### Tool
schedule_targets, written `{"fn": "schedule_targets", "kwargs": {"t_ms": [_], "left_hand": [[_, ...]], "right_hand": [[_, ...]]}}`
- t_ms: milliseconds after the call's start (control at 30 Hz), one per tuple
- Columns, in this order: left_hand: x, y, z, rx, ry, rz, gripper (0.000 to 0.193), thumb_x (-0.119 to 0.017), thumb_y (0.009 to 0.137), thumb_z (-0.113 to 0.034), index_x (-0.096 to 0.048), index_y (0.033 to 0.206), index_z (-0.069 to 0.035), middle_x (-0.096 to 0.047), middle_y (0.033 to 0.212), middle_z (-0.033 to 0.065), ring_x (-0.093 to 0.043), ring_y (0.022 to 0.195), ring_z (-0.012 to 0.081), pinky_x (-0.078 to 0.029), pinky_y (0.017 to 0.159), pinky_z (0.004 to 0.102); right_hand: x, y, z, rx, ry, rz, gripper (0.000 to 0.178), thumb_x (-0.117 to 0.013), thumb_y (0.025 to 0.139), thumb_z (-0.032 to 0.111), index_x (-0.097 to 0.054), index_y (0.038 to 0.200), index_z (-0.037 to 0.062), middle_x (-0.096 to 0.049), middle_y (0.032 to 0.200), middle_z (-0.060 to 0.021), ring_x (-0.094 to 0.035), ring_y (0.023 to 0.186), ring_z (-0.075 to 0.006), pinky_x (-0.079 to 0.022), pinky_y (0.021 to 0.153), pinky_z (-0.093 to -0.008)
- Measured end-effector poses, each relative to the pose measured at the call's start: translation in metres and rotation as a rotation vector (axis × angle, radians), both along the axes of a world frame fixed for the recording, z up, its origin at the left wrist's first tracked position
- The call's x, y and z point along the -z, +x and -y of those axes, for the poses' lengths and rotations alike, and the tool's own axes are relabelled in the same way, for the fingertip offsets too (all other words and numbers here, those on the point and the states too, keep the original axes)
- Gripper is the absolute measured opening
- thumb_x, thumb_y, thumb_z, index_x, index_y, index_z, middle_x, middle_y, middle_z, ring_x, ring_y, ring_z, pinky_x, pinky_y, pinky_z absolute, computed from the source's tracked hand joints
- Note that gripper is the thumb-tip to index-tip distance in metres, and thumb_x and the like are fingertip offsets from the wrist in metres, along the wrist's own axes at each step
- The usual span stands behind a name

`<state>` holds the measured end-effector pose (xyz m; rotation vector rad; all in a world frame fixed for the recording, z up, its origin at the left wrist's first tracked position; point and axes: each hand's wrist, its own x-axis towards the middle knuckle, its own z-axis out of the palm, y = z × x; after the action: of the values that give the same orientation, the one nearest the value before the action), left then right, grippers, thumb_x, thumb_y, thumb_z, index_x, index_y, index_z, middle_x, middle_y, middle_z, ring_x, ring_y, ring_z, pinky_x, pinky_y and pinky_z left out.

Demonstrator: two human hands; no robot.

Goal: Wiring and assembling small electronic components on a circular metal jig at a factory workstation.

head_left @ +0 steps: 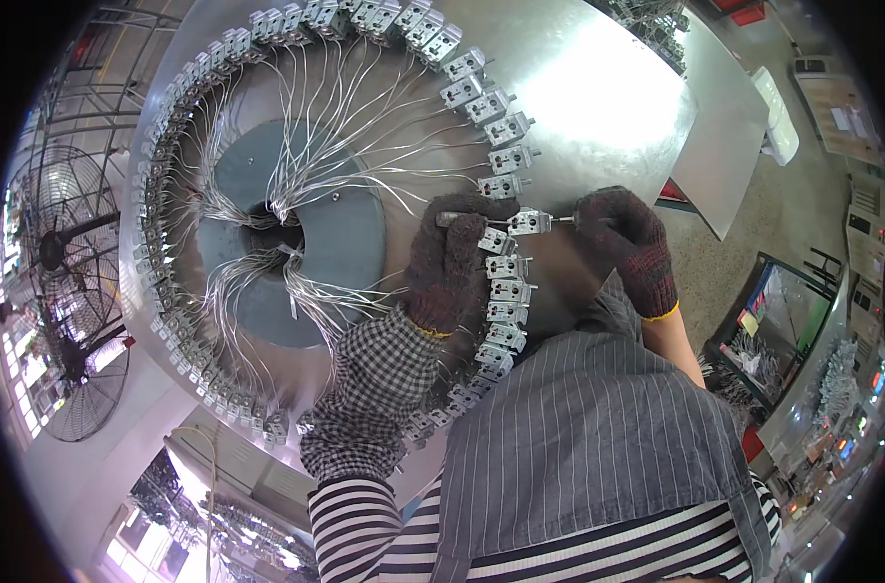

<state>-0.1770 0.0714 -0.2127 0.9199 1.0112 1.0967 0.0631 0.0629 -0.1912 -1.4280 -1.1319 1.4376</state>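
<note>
My left hand (447, 257), in a dark knitted glove and a checked sleeve cover, is closed round a short silver metal bar (449, 219). Its index finger reaches to a small silver thermostat (530, 222) lifted out of line with its neighbours. On the other side, my right hand (625, 248) in a matching glove pinches a thin metal shaft (565, 220) that meets the thermostat. Gloved fingers hide the rest of that shaft. Similar thermostats (508, 291) stand in a ring, thin silver tubes (326, 126) running from many of them to bundles at the centre.
The ring sits on a round metal table with a grey disc (350, 228) and a dark central hole. A metal bench (598, 87) adjoins at the far right. Large fans (59, 248) stand left; a dark-framed tray (778, 330) is at right.
</note>
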Motion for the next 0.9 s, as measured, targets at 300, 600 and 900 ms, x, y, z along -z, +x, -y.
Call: {"fn": "schedule_targets", "kwargs": {"t_ms": [300, 600, 900], "left_hand": [[-0.003, -0.002, -0.002, 0.069, 0.045, 0.022, 0.033, -0.046, 0.103, -0.033, -0.051, 0.117, -0.004, -0.067, 0.11, 0.0125, -0.064, 0.081, 0.0117, -0.054, 0.066, 0.025], [0.006, -0.006, -0.001, 0.098, 0.044, -0.002, 0.031, -0.048, 0.103, -0.032, -0.051, 0.117, -0.004, -0.066, 0.113, 0.0131, -0.065, 0.08, 0.0119, -0.055, 0.065, 0.0256], [0.004, -0.003, -0.002, 0.075, 0.034, 0.063, 0.031, -0.049, 0.103, -0.029, -0.054, 0.115, -0.001, -0.066, 0.11, 0.0131, -0.064, 0.088, 0.0154, -0.054, 0.075, 0.029]], "right_hand": [[-0.019, -0.01, -0.008, 0.048, -0.142, 0.009, 0.03, -0.064, 0.085, 0.002, -0.063, 0.114, -0.0004, -0.067, 0.107, -0.0093, -0.064, 0.097, -0.0159, -0.052, 0.082, -0.0296], [-0.012, -0.005, -0.008, 0.024, -0.183, 0.033, 0.031, -0.066, 0.085, 0.01, -0.064, 0.114, -0.0005, -0.067, 0.103, -0.0082, -0.064, 0.092, -0.0143, -0.051, 0.078, -0.0263], [-0.016, -0.014, -0.009, 0.056, -0.08, 0.081, 0.029, -0.065, 0.087, 0.01, -0.064, 0.115, 0.0, -0.069, 0.092, -0.0062, -0.062, 0.078, -0.0109, -0.051, 0.07, -0.0252]]}}
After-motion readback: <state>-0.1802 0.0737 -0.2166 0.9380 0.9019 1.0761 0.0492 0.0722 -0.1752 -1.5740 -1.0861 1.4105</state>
